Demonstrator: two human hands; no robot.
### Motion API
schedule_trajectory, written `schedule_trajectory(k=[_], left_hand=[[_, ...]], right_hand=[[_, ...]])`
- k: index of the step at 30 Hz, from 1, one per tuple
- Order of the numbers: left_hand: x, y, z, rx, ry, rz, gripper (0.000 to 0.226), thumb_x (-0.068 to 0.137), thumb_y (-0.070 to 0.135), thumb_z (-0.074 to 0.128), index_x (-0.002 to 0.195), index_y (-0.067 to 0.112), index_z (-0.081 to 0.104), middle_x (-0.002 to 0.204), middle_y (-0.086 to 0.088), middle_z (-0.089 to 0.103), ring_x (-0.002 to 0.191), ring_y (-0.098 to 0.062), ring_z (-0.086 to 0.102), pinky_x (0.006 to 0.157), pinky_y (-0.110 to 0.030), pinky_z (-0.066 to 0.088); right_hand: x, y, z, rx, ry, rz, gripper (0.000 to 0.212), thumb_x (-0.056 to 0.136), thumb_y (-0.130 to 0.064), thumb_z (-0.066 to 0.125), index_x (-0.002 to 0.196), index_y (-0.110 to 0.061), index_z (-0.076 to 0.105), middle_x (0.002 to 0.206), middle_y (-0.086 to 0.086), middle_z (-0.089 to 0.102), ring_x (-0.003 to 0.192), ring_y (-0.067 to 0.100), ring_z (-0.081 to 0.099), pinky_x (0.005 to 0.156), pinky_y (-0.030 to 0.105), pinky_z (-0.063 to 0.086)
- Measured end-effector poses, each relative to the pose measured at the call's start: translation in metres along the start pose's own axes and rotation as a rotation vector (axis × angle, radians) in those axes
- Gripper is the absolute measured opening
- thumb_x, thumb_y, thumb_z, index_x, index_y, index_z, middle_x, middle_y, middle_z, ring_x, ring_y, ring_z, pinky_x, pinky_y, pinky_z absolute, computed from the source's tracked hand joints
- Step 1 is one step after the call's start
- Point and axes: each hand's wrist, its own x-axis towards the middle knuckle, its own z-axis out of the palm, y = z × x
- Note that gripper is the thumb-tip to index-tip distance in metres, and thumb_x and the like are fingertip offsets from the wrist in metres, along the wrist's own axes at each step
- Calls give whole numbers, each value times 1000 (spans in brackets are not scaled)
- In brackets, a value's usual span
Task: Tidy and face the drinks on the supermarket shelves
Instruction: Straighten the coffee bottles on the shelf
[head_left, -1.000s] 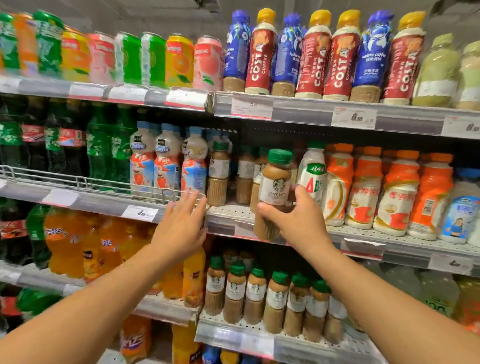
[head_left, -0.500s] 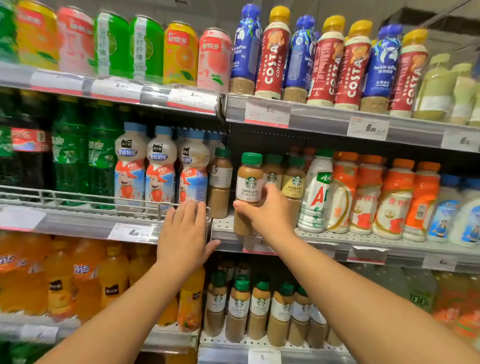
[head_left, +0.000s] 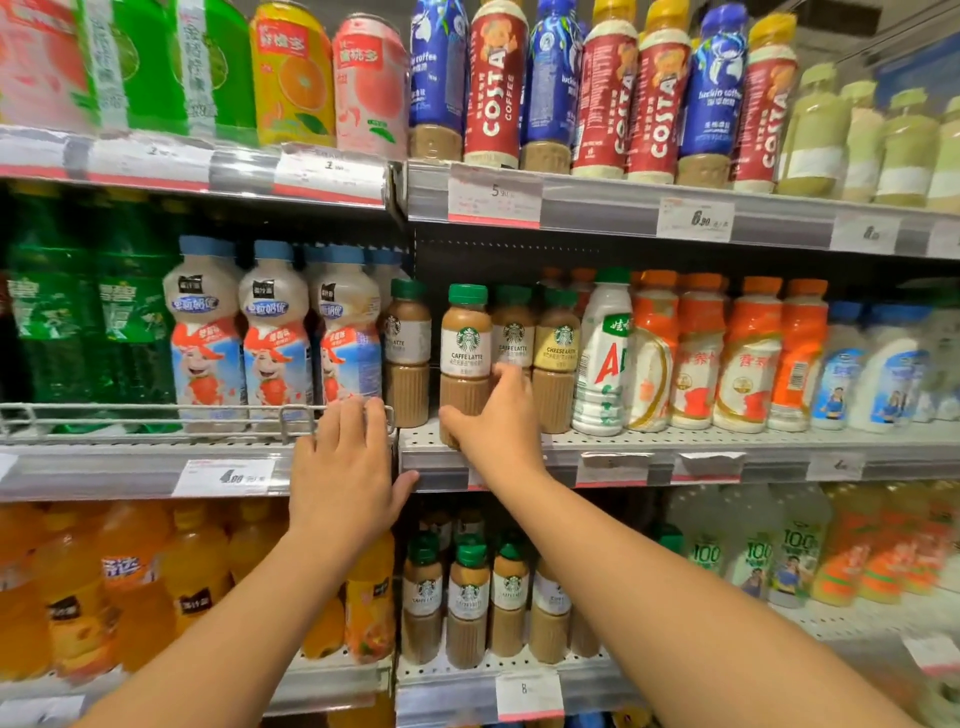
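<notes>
A Starbucks Caffe Latte bottle (head_left: 466, 353) with a green cap stands at the front edge of the middle shelf (head_left: 675, 441), label facing out. My right hand (head_left: 496, 421) grips its lower half from the right. My left hand (head_left: 345, 467) rests with straight fingers on the wire front rail (head_left: 156, 410) and edge of the neighbouring middle shelf. Another Caffe Latte bottle (head_left: 408, 343) stands to the left, and a Caffe Latte (head_left: 514, 332) and a Cheese Latte bottle (head_left: 558, 353) stand behind my right hand.
Milk drinks with a pig mascot (head_left: 275, 338) and green soda bottles (head_left: 124, 322) fill the left shelf. White and orange bottles (head_left: 748, 353) stand right of the coffees. Costa bottles (head_left: 496, 88) and cans (head_left: 291, 73) line the top shelf; orange soda (head_left: 130, 582) and more Starbucks bottles (head_left: 467, 597) sit below.
My right hand carried the Caffe Latte bottle leftward and set it at the shelf front, left of the other coffee bottles. My left hand stayed on the rail.
</notes>
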Motion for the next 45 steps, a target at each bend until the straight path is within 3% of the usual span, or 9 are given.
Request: schedule_trajectory(k=[4,12,22,29,34,37,40,43,45], left_hand=[[0,0,-1,6,-4,7,93,78,67,59,145,8,31,142,-15,39,130,-33,35,94,-46,45],[-1,0,-2,-15,-9,13,92,75,62,65,141,4,38,138,-18,44,126,-36,41,89,-47,48],[1,-2,4,-39,1,32,91,71,58,71,137,1,44,133,-21,49,121,-38,46,84,-48,49],[5,3,-4,34,-34,-14,89,75,69,56,140,11,36,134,-9,43,123,-28,40,88,-41,46],[7,10,-18,62,-91,-33,85,78,72,48,139,15,32,133,-6,41,123,-26,39,97,-41,41],[22,24,-41,27,-41,-7,85,82,67,49,146,14,29,136,-11,40,125,-28,39,102,-42,40],[63,56,-79,-44,155,105,81,79,50,66,143,9,39,143,-19,41,134,-37,37,103,-52,40],[113,93,-117,-64,321,197,79,78,40,70,144,7,41,150,-19,35,140,-38,30,109,-54,34],[139,114,-132,-30,281,195,83,81,43,67,149,11,32,157,-16,24,146,-33,18,115,-51,24]], right_hand=[[-2,4,1,-31,15,1,64,79,-42,74,132,-22,43,128,-3,51,107,13,51,75,23,43],[4,-3,12,-333,61,-56,50,86,-51,65,121,-20,46,116,-1,58,101,23,61,67,32,41],[10,-3,24,-372,65,-33,55,89,-50,62,128,-17,43,118,3,60,102,25,61,68,33,41],[8,-2,13,-264,-91,7,69,84,-40,72,138,-15,36,127,6,56,111,25,58,80,35,49],[13,9,-65,-252,-256,-190,43,86,-30,64,127,-22,51,110,-4,60,95,13,58,78,29,50],[40,19,-141,-278,-151,-358,32,89,-25,59,121,-21,59,109,-7,62,98,11,57,81,26,47],[80,16,-214,-326,72,-644,25,85,-12,60,109,-13,66,104,2,65,100,24,60,87,36,50],[121,15,-261,-462,236,-801,37,81,-9,63,118,-6,64,119,13,62,112,34,55,97,46,47],[139,18,-278,-578,173,-723,52,87,-19,60,138,-10,51,141,11,48,131,29,40,108,45,37]])
